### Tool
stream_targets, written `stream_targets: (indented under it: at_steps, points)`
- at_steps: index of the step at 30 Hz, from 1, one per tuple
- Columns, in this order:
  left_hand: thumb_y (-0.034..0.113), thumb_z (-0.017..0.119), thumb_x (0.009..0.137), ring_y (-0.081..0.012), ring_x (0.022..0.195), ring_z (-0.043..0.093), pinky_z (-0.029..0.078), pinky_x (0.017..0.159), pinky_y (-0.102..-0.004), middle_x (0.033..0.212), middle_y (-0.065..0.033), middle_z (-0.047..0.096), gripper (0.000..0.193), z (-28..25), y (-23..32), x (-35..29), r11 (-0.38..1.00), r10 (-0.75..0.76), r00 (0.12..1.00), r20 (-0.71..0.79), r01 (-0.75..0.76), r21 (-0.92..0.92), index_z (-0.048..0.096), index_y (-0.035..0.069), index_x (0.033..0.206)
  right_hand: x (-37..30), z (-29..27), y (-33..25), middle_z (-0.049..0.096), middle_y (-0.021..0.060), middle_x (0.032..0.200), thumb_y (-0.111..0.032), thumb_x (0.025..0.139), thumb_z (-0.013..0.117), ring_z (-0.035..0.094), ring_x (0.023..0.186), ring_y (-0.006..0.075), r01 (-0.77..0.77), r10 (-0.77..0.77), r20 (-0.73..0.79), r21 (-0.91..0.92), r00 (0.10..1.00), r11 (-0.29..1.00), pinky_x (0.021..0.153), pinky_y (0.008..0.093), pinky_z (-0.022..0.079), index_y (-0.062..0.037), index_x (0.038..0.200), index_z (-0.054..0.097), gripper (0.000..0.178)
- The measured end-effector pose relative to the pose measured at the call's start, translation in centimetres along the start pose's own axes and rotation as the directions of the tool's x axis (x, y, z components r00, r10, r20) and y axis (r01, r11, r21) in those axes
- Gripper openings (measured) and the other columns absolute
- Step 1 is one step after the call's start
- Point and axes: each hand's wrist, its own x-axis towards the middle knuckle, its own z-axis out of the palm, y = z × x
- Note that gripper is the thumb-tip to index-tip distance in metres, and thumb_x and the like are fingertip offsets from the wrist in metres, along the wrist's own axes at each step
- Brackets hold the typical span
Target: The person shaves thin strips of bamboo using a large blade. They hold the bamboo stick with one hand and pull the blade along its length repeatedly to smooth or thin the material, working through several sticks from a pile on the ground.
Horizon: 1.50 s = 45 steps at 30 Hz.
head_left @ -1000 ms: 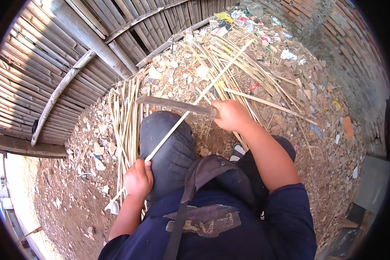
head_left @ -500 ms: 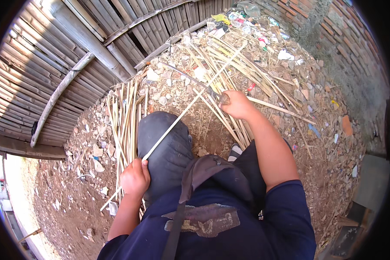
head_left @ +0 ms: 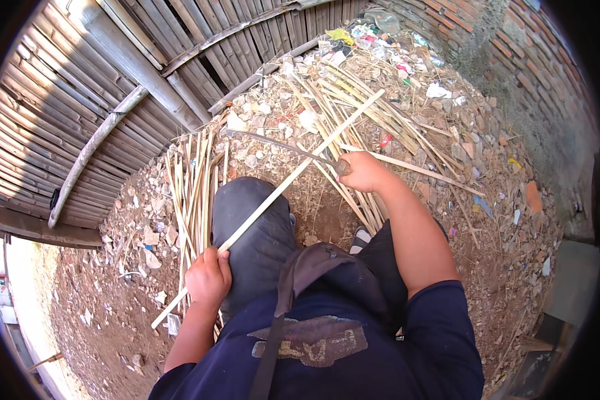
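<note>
My left hand (head_left: 209, 275) is closed around a long pale bamboo strip (head_left: 259, 212), beside my left knee. The strip slants up to the right across that knee, and its short lower end sticks out below the hand. In my right hand (head_left: 363, 171) is the handle of a long knife (head_left: 273, 141) with a narrow, slightly curved dark blade pointing left. Blade and strip cross just left of the handle; whether they touch I cannot tell. Bamboo strips (head_left: 190, 193) lie in a bundle left of my knee, and another pile of strips (head_left: 373, 110) is spread ahead.
A bamboo-slat wall (head_left: 107, 100) stands at the left and a brick wall (head_left: 507, 60) at the right. Stones and litter (head_left: 440, 90) cover the dirt ground. My sandalled foot (head_left: 361, 239) rests near the strips' lower ends.
The held strip has rolled in my left hand, so a broader face shows. The knife has shifted slightly left, its blade lying flatter across the strip.
</note>
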Motion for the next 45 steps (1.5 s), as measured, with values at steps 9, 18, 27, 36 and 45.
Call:
stream_targets:
  at_steps: [9, 18, 27, 36, 45]
  points:
    - [0.032, 0.06, 0.1, -0.0388, 0.058, 0.064, 0.05, 0.052, -0.05, 0.067, -0.0162, 0.064, 0.027, 0.0, -0.4, -0.3, 0.999, -0.027, 0.997, 0.069, 0.028, -0.02, 0.056, 0.007, 0.091, -0.9, 1.3, -3.2, 0.072, 0.022, 0.092, -0.023, 0.08, 0.074, 0.069, 0.094, 0.041, 0.144, -0.143, 0.008, -0.059, 0.99, 0.988, 0.083, 0.0487, 0.056, -0.0052, 0.104, 0.071, 0.03]
    - [0.034, 0.056, 0.103, -0.0425, 0.064, 0.065, 0.051, 0.059, -0.0544, 0.071, -0.0196, 0.065, 0.03, -1.8, -0.1, 0.5, 0.998, -0.063, 0.978, 0.199, 0.059, 0.024, 0.053, 0.006, 0.091, -0.9, 1.0, -2.7, 0.072, 0.0211, 0.099, -0.021, 0.082, 0.073, 0.069, 0.096, 0.0405, -0.01, 0.004, -0.132, -0.043, 0.991, 0.999, 0.085, 0.0493, 0.055, -0.0063, 0.107, 0.069, 0.029]
    - [0.034, 0.055, 0.103, -0.0448, 0.066, 0.065, 0.05, 0.062, -0.0562, 0.074, -0.0206, 0.066, 0.029, -1.1, -0.4, 0.8, 0.998, -0.066, 0.978, 0.196, 0.068, -0.003, 0.055, 0.006, 0.094, 0.8, 0.7, 2.3, 0.071, 0.0254, 0.096, -0.027, 0.082, 0.076, 0.069, 0.096, 0.0423, -0.039, 0.065, -0.232, 0.112, 0.97, 0.993, 0.086, 0.0461, 0.055, -0.0015, 0.105, 0.071, 0.034]
    - [0.032, 0.055, 0.103, -0.0444, 0.064, 0.064, 0.05, 0.059, -0.0549, 0.072, -0.0204, 0.065, 0.029, 0.1, -2.1, 0.1, 0.994, -0.042, 0.98, 0.195, 0.061, -0.092, 0.053, 0.006, 0.091, -3.3, -0.6, -6.7, 0.071, 0.0223, 0.093, -0.025, 0.082, 0.076, 0.069, 0.094, 0.0417, 0.183, -0.183, 0.017, -0.19, 0.983, 0.965, 0.081, 0.0496, 0.055, -0.0052, 0.108, 0.07, 0.033]
    - [0.031, 0.056, 0.103, -0.0437, 0.062, 0.064, 0.05, 0.058, -0.0544, 0.07, -0.0197, 0.063, 0.029, -1.6, -0.1, 0.9, 0.996, -0.057, 0.979, 0.195, 0.07, -0.062, 0.052, 0.006, 0.089, -1.4, 0.1, -3.5, 0.071, 0.0236, 0.095, -0.024, 0.08, 0.074, 0.069, 0.092, 0.0408, -0.012, 0.016, -0.135, 0.033, 0.991, 0.999, 0.082, 0.0478, 0.056, -0.0048, 0.098, 0.07, 0.027]
